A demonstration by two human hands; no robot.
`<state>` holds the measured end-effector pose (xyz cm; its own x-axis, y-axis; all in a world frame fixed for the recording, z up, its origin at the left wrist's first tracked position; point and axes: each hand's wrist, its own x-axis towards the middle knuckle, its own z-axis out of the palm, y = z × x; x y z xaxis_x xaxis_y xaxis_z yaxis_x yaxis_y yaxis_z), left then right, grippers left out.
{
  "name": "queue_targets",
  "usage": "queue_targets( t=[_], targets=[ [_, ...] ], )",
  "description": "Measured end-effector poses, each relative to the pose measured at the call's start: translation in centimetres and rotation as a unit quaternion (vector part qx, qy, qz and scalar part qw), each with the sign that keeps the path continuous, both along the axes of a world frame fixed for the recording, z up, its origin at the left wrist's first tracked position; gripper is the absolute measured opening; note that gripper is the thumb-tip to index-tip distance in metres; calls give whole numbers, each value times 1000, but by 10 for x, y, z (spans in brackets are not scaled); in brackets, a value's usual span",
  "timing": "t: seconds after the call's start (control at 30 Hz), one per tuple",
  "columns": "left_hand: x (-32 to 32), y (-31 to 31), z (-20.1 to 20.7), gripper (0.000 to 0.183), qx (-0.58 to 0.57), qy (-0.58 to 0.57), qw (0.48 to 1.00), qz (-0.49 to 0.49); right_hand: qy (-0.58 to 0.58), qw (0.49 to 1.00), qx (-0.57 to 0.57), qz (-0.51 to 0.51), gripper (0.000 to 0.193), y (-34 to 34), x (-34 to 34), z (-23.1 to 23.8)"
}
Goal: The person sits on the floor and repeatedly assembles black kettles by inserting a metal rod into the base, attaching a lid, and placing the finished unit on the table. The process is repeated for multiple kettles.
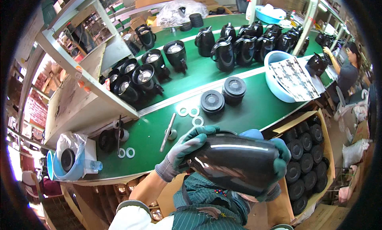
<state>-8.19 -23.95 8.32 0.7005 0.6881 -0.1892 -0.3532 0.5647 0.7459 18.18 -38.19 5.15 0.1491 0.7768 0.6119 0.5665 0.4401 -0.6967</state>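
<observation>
A glossy black jug body (pixel 234 160) lies on its side between my gloved hands, in front of my apron. My left hand (pixel 190 145) is closed on its left end, the fingers over the top edge. On the opposite end, my right hand (pixel 281 160) grips the jug, its wrist partly hidden behind it. Beyond my hands, several white rings (pixel 197 121) lie on the green bench near two stacks of round black parts (pixel 212 101). A metal T-shaped tool (pixel 168 132) rests just left of these rings.
Open-topped black jugs (pixel 145 77) stand at the far left, more black jugs (pixel 244 49) at the back. A blue basin (pixel 274 85) holds a patterned sheet. To my right, a carton (pixel 331 166) contains round black parts. A co-worker (pixel 348 71) is at the far right.
</observation>
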Motion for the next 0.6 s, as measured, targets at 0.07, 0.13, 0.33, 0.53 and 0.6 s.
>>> queue_targets(
  t=[0.07,0.13,0.33,0.53,0.6],
  targets=[
    [-4,10,4,35,24,7,1000,5,24,999,-21,30,50,9,-4,-13],
    [5,18,14,44,187,152,968,67,49,996,-45,54,55,18,-8,-26],
    [-19,92,7,43,224,143,956,124,142,983,-65,93,73,64,-16,-53],
    [37,242,31,53,617,446,614,209,260,962,-87,-8,96,87,19,-83],
    [62,310,3,61,645,473,567,196,194,973,-106,-64,95,83,30,-94]
  ],
)
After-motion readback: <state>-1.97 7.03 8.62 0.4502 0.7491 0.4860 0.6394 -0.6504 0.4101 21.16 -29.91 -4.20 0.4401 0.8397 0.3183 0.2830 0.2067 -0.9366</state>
